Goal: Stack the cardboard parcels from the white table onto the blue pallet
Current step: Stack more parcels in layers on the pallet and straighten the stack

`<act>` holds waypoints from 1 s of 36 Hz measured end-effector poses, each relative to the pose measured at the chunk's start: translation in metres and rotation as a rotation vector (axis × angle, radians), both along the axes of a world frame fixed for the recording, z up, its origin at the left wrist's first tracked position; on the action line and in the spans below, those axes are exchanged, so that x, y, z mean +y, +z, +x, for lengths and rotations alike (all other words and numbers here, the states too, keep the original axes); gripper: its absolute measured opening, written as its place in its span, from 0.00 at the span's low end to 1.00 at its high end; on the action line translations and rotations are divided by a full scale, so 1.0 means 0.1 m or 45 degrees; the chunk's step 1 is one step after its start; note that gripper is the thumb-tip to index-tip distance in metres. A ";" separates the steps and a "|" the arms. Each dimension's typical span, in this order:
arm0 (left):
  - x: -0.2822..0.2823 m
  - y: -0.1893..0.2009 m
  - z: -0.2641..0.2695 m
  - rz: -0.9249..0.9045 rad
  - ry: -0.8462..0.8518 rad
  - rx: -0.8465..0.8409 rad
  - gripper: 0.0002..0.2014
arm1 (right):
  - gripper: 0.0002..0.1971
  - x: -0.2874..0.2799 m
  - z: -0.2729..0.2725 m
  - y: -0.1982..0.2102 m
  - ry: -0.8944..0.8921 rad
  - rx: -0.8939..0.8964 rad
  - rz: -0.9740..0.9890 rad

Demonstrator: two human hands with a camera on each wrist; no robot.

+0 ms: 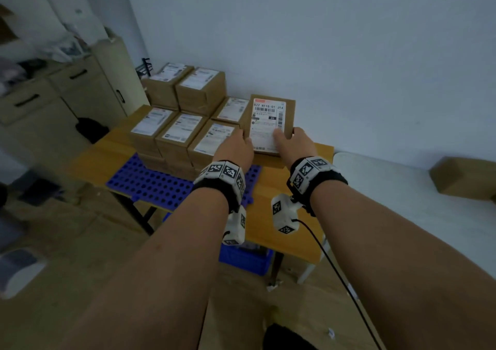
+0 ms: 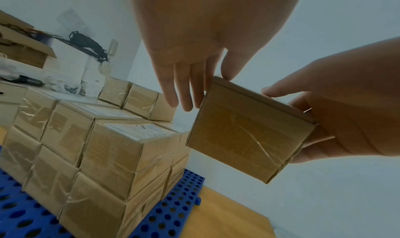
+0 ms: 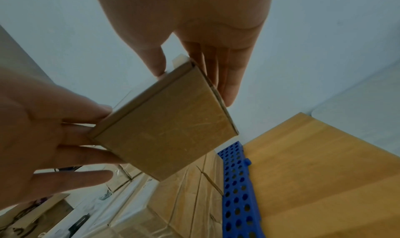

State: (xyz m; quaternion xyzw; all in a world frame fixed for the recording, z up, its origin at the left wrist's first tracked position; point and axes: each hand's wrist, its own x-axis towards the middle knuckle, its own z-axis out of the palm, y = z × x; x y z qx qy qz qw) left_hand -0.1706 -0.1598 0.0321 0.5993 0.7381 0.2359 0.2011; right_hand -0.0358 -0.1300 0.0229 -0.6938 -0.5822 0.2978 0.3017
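Both hands, left (image 1: 236,148) and right (image 1: 292,145), are clamping a parcel (image 1: 269,124) above the pallet (image 1: 150,183), which is lying on a wooden tabletop (image 1: 281,229); cabinets (image 1: 61,100) are standing at 10 o'clock.

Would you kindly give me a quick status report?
Both hands, left and right, hold one parcel tilted, in the air. Stack on blue pallet beside it. Nothing blocking.
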 end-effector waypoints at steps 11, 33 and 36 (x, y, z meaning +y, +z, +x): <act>0.75 0.18 -0.36 0.090 0.086 0.071 0.18 | 0.24 0.81 -0.39 0.09 0.012 0.082 0.048; 2.09 0.14 -1.23 0.169 -0.166 0.494 0.17 | 0.25 1.75 -1.27 0.15 -0.171 0.179 -0.057; 2.24 0.10 -1.34 0.162 -0.213 0.541 0.18 | 0.25 1.83 -1.37 0.11 -0.207 0.175 -0.079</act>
